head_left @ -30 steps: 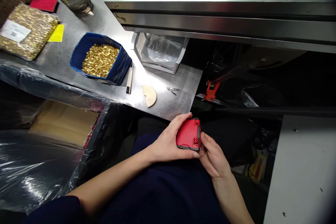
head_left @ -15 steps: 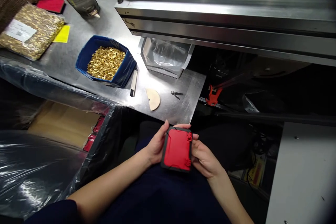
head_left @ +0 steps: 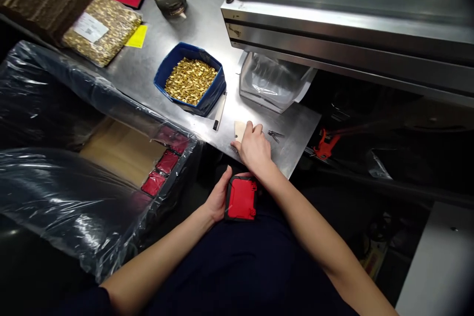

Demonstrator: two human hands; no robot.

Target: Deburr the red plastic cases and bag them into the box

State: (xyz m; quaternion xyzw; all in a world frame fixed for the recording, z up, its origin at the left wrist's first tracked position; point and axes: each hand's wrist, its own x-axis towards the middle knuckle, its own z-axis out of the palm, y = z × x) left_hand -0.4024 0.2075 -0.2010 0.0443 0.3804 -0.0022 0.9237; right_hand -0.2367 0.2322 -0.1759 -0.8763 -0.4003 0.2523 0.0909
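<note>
A worker's left hand grips a red cover over the lap, just below the steel bench edge; the right hand, fingers curled, rests on a pale wooden piece on the bench, beside a blue bin of brass parts; whether it grips is unclear.

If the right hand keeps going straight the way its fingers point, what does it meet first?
The right hand already rests on the beige half-round piece. Beyond that, its line runs up and left toward the blue bin of brass parts, probably first, though depth is unclear.
</note>
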